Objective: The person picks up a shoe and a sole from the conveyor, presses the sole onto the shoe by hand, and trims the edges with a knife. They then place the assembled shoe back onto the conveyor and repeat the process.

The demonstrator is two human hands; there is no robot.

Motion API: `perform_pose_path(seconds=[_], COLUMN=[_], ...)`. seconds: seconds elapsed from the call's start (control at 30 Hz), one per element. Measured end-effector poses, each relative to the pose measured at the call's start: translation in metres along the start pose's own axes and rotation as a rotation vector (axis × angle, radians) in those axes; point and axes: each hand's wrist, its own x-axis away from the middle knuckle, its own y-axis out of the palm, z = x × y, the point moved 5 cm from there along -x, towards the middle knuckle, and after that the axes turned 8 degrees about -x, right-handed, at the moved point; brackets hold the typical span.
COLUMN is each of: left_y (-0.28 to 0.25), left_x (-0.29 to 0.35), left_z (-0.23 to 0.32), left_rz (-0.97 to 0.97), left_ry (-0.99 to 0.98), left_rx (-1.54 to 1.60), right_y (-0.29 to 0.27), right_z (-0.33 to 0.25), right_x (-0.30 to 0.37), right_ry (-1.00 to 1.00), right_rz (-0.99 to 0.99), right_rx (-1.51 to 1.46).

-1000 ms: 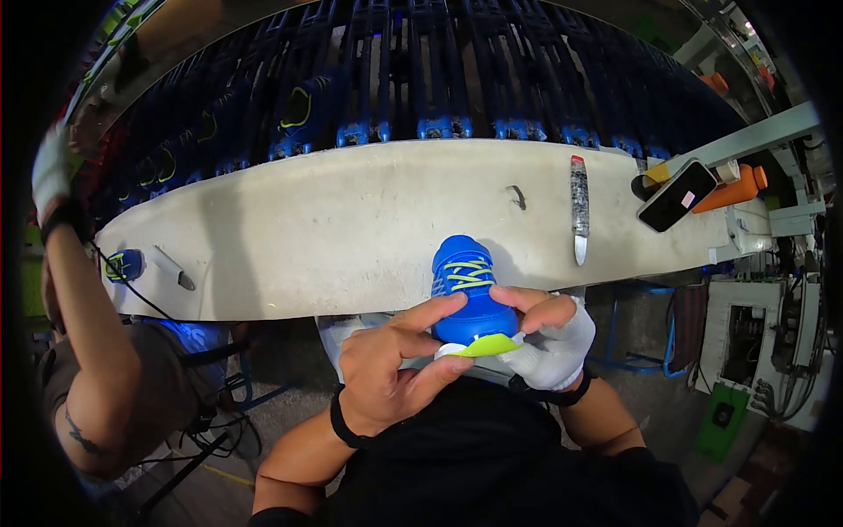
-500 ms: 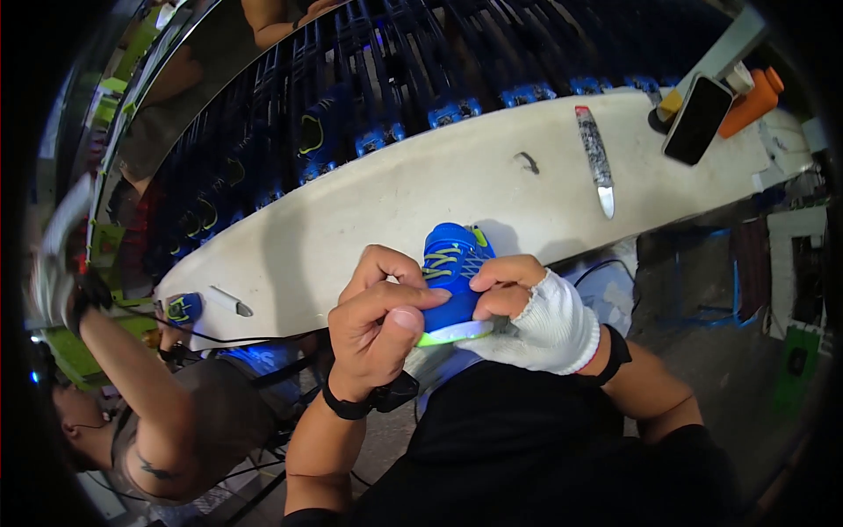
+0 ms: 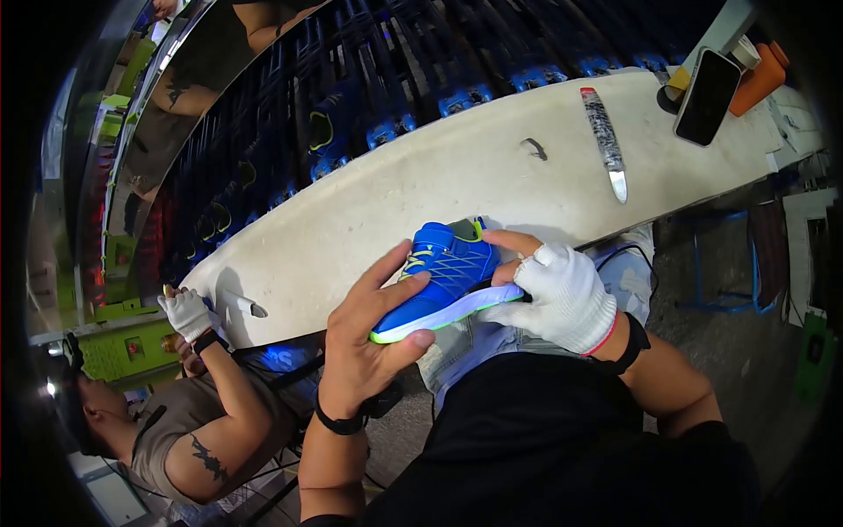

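Note:
A small blue shoe (image 3: 443,279) with yellow-green laces and a white and lime sole is held up in front of me, its side facing me. My bare left hand (image 3: 364,316) grips the toe end, thumb under the sole and fingers over the upper. At the heel is my right hand (image 3: 562,288), in a white fingerless glove; its index finger touches the heel collar and its other fingers are at the sole. Past the shoe lies a pale work surface (image 3: 474,158).
On the surface lie a knife with a wrapped handle (image 3: 604,140), a small dark scrap (image 3: 534,149) and a grey-white tool (image 3: 250,307). A phone (image 3: 708,98) stands beside an orange container (image 3: 760,81). Dark rollers (image 3: 421,61) carrying blue shoes run behind. A co-worker (image 3: 211,422) sits at left.
The shoe has turned from toe toward me to side-on, toe to the left. My right hand has shifted to the heel. The co-worker's raised gloved arm has come down to the surface.

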Motion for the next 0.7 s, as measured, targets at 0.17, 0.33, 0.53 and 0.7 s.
perform_pose_path(seconds=[0.17, 0.33, 0.53, 0.7], left_y=[-0.006, 0.0, 0.0, 0.001], left_x=[0.01, 0.012, 0.017, 0.019], left_z=[-0.008, -0.006, -0.006, 0.0], left_rz=[0.008, 0.078, 0.126, 0.16], left_ry=[-0.13, -0.103, -0.03, -0.039], left_rx=[-0.123, -0.342, -0.444, -0.466], right_y=[0.01, 0.019, 0.017, 0.014], right_z=[-0.012, -0.013, -0.017, -0.019], right_x=[-0.009, -0.012, -0.01, -0.018], right_ry=[0.036, -0.028, -0.174, -0.075], right_rz=[-0.028, -0.033, -0.041, -0.105], right_rx=[0.074, 0.14, 0.27, 0.222])
